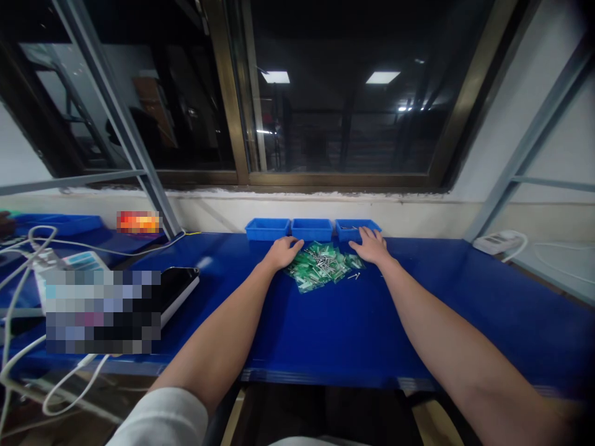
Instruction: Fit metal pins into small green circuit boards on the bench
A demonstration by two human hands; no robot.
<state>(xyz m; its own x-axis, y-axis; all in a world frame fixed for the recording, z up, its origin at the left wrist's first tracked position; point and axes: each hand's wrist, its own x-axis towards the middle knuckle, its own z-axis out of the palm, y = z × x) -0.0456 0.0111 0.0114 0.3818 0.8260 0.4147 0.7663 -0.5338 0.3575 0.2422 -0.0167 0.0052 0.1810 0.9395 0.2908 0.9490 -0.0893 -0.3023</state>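
A heap of small green clear-looking packets [307, 282] lies on the blue tabletop, with loose silvery screw-like pieces [326, 262] on top. My left hand [284, 253] rests at the heap's left edge, thumb apart from the fingers, with nothing visible in it. On the other side, my right hand [373, 248] reaches to the front of the right blue bin [351, 233], fingers spread at its rim. A few metal pieces show inside that bin. Two loose screw-like pieces [354, 275] lie just below the right hand.
A middle blue bin [311, 230] and a left blue bin [267, 230] stand in the same row against the wall. A dark-topped device [179, 288] and white cables [13, 322] occupy the left side. A white power strip [499, 242] lies far right, by a grey metal post [534, 142].
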